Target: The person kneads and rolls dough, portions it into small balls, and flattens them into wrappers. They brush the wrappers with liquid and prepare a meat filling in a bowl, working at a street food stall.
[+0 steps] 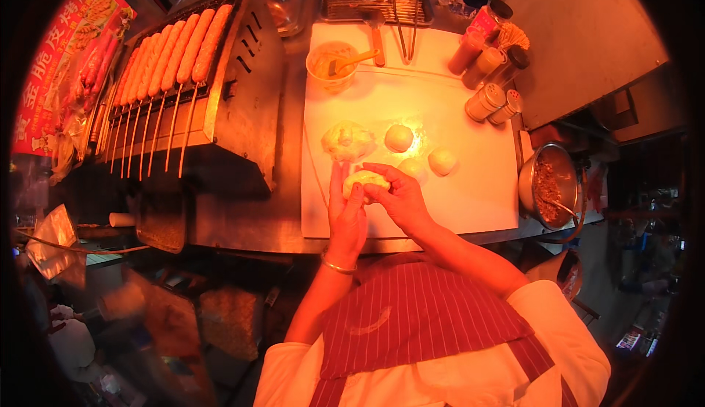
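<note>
A small piece of pale dough (366, 179) is held between my two hands, just above the near half of a white board (477, 205). My left hand (348, 212) supports it from the left, thumb resting against it. From the right, my right hand (405, 201) pinches it with thumb and fingers. Right beyond my left fingertips lies a larger, uneven lump of dough (347, 141). Rounded dough balls sit to its right: one ball (399, 138) farther back, another ball (443, 161) to the right, and a third (413, 167) partly behind my right hand.
Left stands a metal grill (242, 91) with several skewered sausages (172, 51). A tub (332, 69) with a brush, a spatula (378, 43) and tongs (406, 40) are at the back. Bottles (466, 51) and shakers (485, 103) line the right edge, near a metal bowl of filling (549, 186).
</note>
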`<state>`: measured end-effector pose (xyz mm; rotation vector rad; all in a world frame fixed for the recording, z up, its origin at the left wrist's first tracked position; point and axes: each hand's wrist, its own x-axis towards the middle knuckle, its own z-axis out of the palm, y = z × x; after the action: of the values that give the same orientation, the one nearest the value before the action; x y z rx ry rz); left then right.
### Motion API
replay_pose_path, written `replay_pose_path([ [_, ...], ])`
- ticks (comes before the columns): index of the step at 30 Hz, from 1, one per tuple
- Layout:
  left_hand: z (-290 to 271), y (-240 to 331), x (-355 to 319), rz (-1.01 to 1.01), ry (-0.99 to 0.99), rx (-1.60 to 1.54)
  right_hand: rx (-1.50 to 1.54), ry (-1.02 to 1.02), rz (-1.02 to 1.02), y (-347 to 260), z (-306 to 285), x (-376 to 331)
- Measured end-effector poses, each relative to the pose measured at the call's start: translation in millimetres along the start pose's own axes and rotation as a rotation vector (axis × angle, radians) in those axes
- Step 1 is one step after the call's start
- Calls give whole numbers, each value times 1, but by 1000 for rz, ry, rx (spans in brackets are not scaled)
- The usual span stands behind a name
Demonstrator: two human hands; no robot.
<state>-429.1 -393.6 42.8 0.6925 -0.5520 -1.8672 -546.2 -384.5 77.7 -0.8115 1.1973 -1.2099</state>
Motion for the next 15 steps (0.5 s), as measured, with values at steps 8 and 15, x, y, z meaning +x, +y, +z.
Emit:
replay_pose_path([
  [8, -1, 18, -3, 24, 212, 236, -416, 73, -45, -13, -26, 4],
  [15, 23, -1, 2, 158, 64, 177, -320, -179, -119, -38, 15, -26],
])
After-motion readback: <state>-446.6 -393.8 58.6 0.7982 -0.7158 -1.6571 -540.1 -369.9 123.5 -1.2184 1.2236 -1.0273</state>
